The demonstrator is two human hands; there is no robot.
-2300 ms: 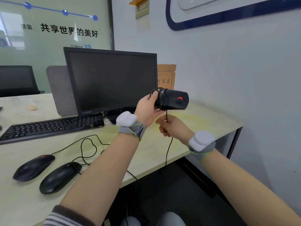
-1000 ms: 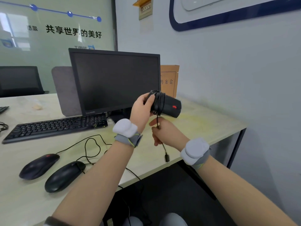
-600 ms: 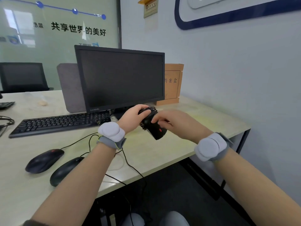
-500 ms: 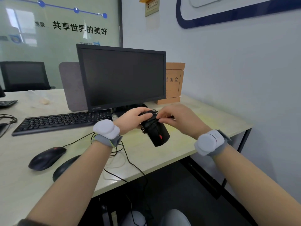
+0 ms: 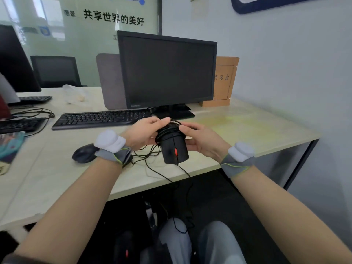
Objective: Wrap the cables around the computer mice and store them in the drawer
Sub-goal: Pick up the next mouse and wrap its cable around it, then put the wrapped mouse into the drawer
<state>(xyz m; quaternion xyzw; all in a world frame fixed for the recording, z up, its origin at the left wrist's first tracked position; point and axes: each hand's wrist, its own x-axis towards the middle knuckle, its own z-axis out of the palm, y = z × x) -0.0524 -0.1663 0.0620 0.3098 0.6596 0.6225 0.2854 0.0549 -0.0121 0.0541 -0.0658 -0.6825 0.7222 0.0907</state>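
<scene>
Both hands hold one wrapped mouse above the counter.
Left hand [image 5: 142, 133] and right hand [image 5: 203, 139] each keep a grip around the black mouse [image 5: 174, 147], its cable [image 5: 167, 128] coiled around the far end, over the counter [image 5: 247, 126].

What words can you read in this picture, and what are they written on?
"共享世界的美好" on the glass wall, with "愿景" in smaller letters to its left.
"Lenovo" on the monitor, on its bottom edge, tiny but just readable.
"档案盒" on the brown file box; the first character is half hidden.
Keyboard key letters: too small to read.
</scene>
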